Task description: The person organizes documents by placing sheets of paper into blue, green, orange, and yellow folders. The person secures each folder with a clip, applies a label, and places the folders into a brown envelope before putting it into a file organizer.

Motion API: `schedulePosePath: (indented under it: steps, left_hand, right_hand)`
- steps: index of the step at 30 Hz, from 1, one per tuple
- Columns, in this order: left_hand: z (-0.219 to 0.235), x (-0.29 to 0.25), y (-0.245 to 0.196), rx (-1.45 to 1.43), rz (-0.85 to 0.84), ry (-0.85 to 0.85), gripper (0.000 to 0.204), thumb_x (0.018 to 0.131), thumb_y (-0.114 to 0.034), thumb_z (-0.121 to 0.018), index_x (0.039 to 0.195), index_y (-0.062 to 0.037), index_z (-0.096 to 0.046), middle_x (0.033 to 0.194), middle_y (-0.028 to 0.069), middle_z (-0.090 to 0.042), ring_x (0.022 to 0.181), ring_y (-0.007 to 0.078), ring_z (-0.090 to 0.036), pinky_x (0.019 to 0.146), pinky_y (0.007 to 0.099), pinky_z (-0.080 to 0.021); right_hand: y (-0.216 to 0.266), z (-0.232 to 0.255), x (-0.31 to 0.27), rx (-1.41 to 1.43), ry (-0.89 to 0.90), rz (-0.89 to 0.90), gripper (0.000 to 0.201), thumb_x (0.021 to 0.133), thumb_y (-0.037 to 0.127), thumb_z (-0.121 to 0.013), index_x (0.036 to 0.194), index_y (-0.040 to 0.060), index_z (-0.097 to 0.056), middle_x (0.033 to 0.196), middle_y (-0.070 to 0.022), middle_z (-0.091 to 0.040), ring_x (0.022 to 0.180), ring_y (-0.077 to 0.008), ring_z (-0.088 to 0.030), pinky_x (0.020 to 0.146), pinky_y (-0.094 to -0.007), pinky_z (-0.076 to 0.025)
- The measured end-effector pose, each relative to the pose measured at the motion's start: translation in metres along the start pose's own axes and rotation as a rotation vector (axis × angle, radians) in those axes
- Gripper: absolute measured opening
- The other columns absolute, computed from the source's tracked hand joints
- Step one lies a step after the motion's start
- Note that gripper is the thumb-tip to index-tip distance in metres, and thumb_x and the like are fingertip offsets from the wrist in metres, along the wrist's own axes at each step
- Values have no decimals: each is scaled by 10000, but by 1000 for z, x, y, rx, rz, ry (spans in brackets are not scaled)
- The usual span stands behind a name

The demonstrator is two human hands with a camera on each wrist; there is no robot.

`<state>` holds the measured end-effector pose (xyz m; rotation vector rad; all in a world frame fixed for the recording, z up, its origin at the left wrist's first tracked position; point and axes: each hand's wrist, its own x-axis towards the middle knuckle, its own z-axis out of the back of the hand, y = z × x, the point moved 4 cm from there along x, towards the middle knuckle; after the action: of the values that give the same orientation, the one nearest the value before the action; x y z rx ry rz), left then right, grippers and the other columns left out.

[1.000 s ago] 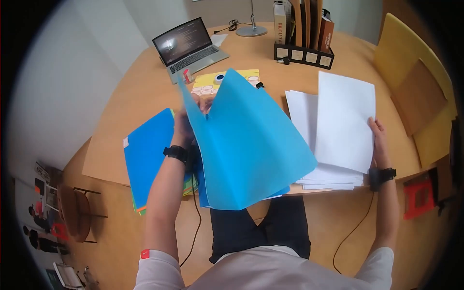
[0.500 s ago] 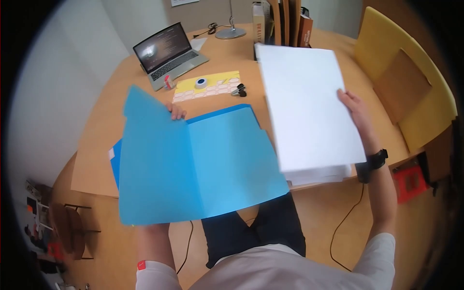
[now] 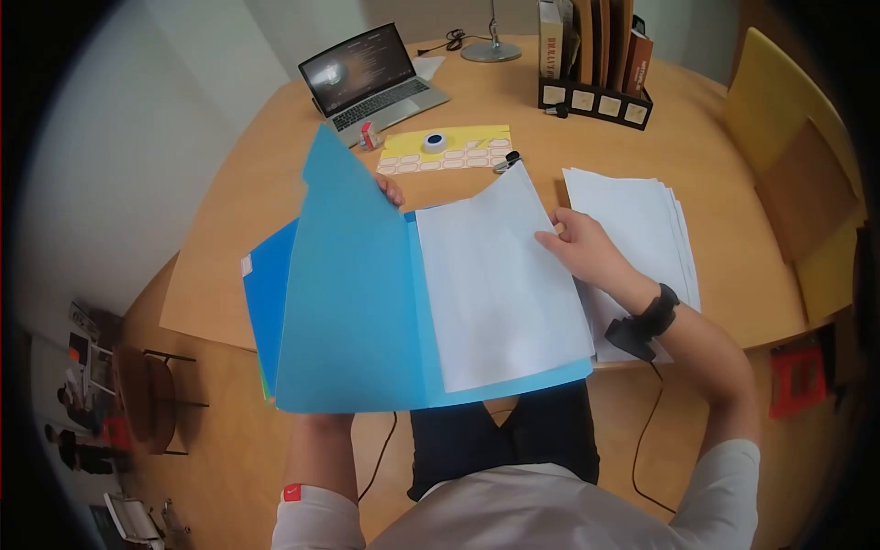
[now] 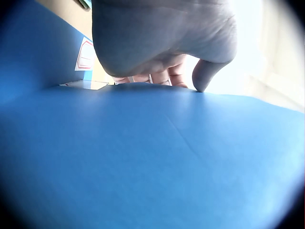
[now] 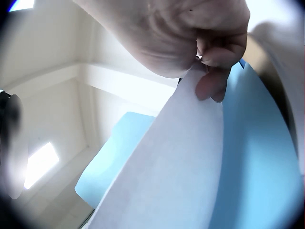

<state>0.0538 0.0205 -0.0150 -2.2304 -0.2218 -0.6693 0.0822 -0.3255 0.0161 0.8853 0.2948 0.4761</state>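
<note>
1. Right grip pinches white paper high on its right edge.
2. Paper lies in the open blue folder, left of that nearer hand, long axis running front to back.
3. Left grip holds the folder's raised side.

Head view: taken from above the wearer's shirt, facing forward and down, widest of the three, running from lap over the desk to the laptop at the far side. Left wrist: very close in, facing along the palm to the fingers of the left hand, the light blue folder filling its lower part; head view shares that folder and those fingertips. Right wrist: close, tilted, facing the right hand and the white sheet, both shared with head.
</note>
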Motion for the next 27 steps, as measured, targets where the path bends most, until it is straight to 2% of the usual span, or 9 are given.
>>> schedulePosePath:
  steps: [3, 6, 9, 12, 21, 24, 27]
  left_hand:
    - [0, -2, 2, 19, 9, -18, 266, 969, -251, -627, 1133, -44, -597, 966, 48, -621, 977, 183, -589, 1003, 338, -420]
    - [-1, -4, -1, 46, 13, -39, 262, 967, -240, -630, 1138, -43, -596, 974, 48, -623, 977, 179, -591, 990, 333, -427]
    - [-3, -3, 0, 68, 21, -65, 259, 966, -228, -633, 1142, -42, -595, 981, 48, -625, 977, 174, -593, 978, 327, -434]
    - [-7, -4, -1, 94, 27, -91, 256, 964, -217, -635, 1146, -41, -595, 988, 47, -627, 977, 170, -595, 966, 322, -442]
    - [-15, -7, -7, 249, 90, -190, 251, 960, -184, -643, 1160, -39, -593, 1009, 46, -632, 978, 158, -601, 929, 306, -464]
    - [-29, -3, -8, 338, 133, -213, 251, 958, -172, -646, 1164, -39, -592, 1016, 46, -634, 978, 153, -603, 917, 301, -471]
    - [-21, 0, -2, 433, 178, -234, 251, 957, -161, -649, 1168, -38, -592, 1023, 46, -635, 978, 149, -606, 905, 295, -479]
  right_hand:
    - [-4, -4, -3, 40, 40, -17, 399, 955, 257, -673, 1177, -68, -610, 812, -167, -715, 686, -205, -689, 627, -319, -531]
    - [8, -7, -14, 131, 112, -81, 331, 960, 247, -670, 1131, -25, -589, 644, -38, -630, 484, -94, -516, 456, -259, -392]
    - [13, -12, -19, 127, 154, -96, 347, 967, 266, -664, 1143, -21, -583, 660, -38, -637, 457, -78, -492, 407, -241, -338]
    - [18, -10, -21, 94, 151, -125, 418, 977, 314, -653, 1182, -48, -611, 694, -79, -655, 507, -116, -557, 459, -266, -426]
    - [13, -11, -21, 163, 153, -123, 361, 986, 320, -632, 1084, -27, -637, 619, -37, -604, 466, -100, -518, 439, -259, -406]
    - [17, -10, -20, 150, 140, -89, 344, 1001, 304, -610, 1041, -36, -638, 596, -29, -579, 446, -106, -524, 432, -262, -409]
    - [25, -8, -21, 83, 134, -60, 349, 1011, 294, -594, 1030, -52, -637, 596, -34, -572, 434, -118, -538, 430, -270, -421]
